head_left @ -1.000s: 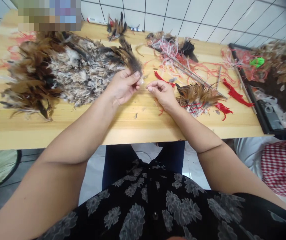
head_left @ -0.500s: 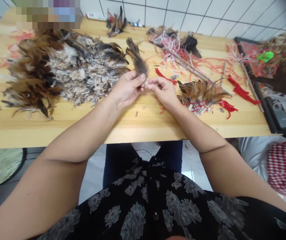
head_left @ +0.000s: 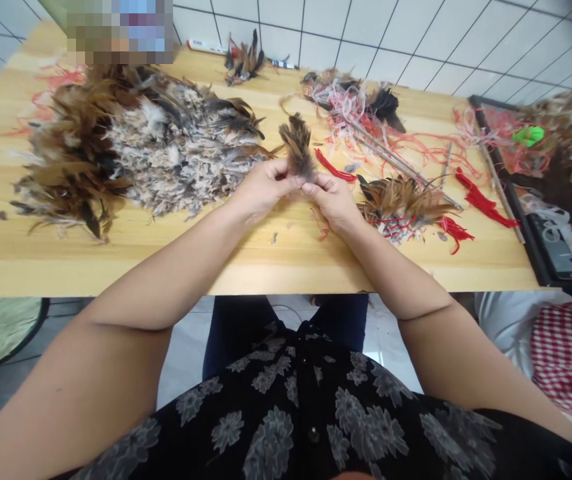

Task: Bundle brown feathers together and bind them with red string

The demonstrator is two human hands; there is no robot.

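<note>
Between my two hands a small brown feather bunch (head_left: 298, 143) stands with its tips pointing away from me. My left hand (head_left: 266, 190) pinches its base from the left. My right hand (head_left: 333, 200) closes on the same base from the right, with the thumbs almost touching. Left of them lies a large pile of grey and white feathers (head_left: 181, 143) with brown tips. Close to my right hand are a red thread bundle (head_left: 335, 167) and a brown feather bundle tied with red thread (head_left: 401, 203).
Pink and white strings (head_left: 341, 110) and thin sticks (head_left: 391, 157) lie farther back. A black-edged tray (head_left: 511, 200) with feathers stands at the right. Markers (head_left: 211, 47) and a small feather bunch (head_left: 243, 60) are near the tiled wall.
The feather bunch has turned more upright and shows more of its brown tips. Both hands have come closer together at its base, and the view has shifted slightly.
</note>
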